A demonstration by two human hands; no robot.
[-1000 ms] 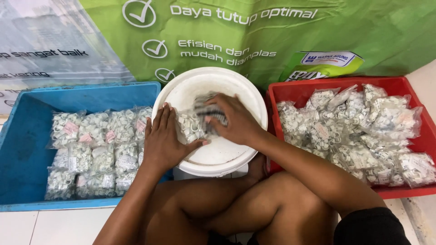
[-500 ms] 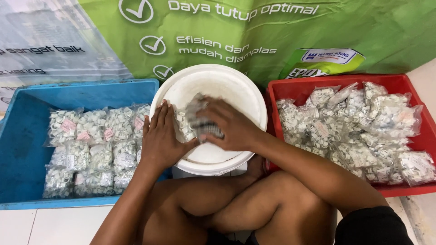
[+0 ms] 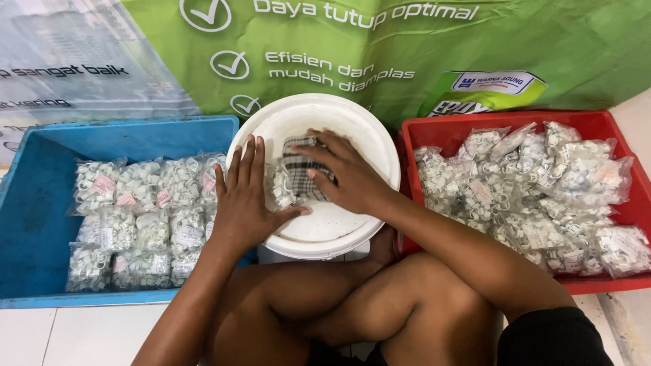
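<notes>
White bucket lid (image 3: pixel 325 230) carries a clear packet of small white pieces (image 3: pixel 279 186), pressed between both hands: the left hand (image 3: pixel 245 203) lies flat with fingers straight against its left side, the right hand (image 3: pixel 342 177) spreads over it and a checked cloth (image 3: pixel 302 169). Beside the lid, a blue crate (image 3: pixel 41 224) holds packets in rows (image 3: pixel 142 217); a red crate (image 3: pixel 610 129) holds a loose heap (image 3: pixel 536 193).

White bucket (image 3: pixel 380 146); blue crate (image 3: pixel 41 203); red crate (image 3: pixel 610 125); clear bags (image 3: pixel 139 213), white contents; green banner (image 3: pixel 542 41), white lettering.
</notes>
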